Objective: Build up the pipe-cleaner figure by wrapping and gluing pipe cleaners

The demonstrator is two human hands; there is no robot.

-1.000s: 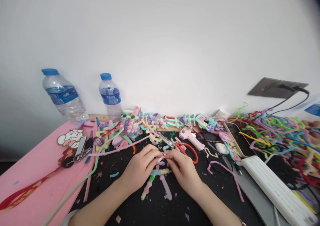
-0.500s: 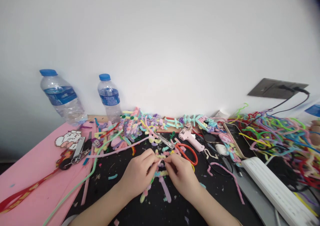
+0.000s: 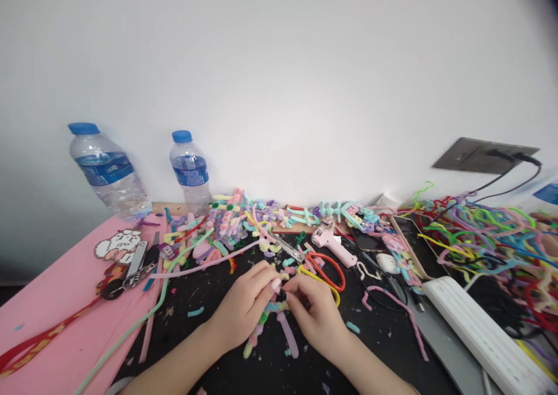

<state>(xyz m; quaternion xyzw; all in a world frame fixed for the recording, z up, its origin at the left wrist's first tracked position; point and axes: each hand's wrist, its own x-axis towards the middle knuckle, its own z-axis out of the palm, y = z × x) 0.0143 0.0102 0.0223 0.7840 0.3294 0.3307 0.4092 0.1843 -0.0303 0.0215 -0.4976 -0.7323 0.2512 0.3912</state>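
Both hands meet at the middle of the black work surface (image 3: 218,360) over a small pastel pipe-cleaner piece (image 3: 288,337). My left hand (image 3: 246,305) is closed, with its thumb and fingers pinching the top of the piece. From the other side my right hand (image 3: 316,313) pinches the piece near a small dark bit (image 3: 281,295) between the fingertips. A lilac strand and a yellow-green strand hang below the fingers; the upper part is mostly hidden. Just beyond my right hand lie scissors (image 3: 325,270) with red and yellow handles.
A pink glue gun (image 3: 333,245) lies behind the scissors. Colourful pipe cleaners (image 3: 235,220) crowd the wall side, with a tangled heap (image 3: 488,238) at right. Two bottles (image 3: 189,171) stand at left, near pink sheets (image 3: 56,302) and a keychain (image 3: 135,264). A white power strip (image 3: 483,331) lies right.
My fingers have shifted on the pipe-cleaner piece; my right hand sits slightly lower. A dark bit now shows between the fingertips, and more of the yellow scissor handle is visible.
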